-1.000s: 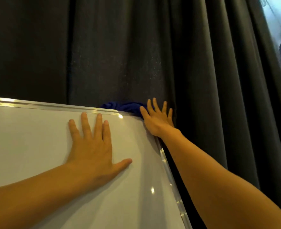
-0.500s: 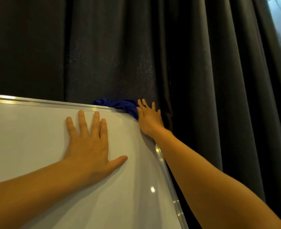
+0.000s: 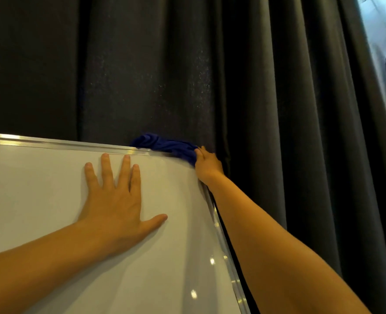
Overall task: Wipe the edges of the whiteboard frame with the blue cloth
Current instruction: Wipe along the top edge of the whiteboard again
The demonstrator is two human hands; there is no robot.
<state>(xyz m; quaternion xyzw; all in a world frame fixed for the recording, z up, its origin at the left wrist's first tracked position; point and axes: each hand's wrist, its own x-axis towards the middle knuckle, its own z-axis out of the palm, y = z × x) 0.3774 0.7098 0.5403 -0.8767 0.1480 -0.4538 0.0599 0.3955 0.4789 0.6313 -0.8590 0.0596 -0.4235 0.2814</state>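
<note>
The whiteboard [image 3: 51, 200] fills the lower left, edged by a silver metal frame [image 3: 58, 144] along its top and right side. A bunched blue cloth [image 3: 167, 145] lies on the frame's top right corner. My right hand [image 3: 208, 165] sits at that corner with its fingers curled into the cloth's right end. Flat on the white surface below the top edge, my left hand [image 3: 115, 200] presses with fingers spread and holds nothing. The corner itself is hidden under cloth and hand.
Dark grey pleated curtains [image 3: 278, 109] hang directly behind and to the right of the board. A bright strip of window [image 3: 385, 41] shows at the top right. The frame's right edge [image 3: 230, 257] runs down beside my right forearm.
My right hand's fingers went from spread over the corner to curled on the cloth. The cloth now shows more and extends further left along the top edge. My left hand stayed flat.
</note>
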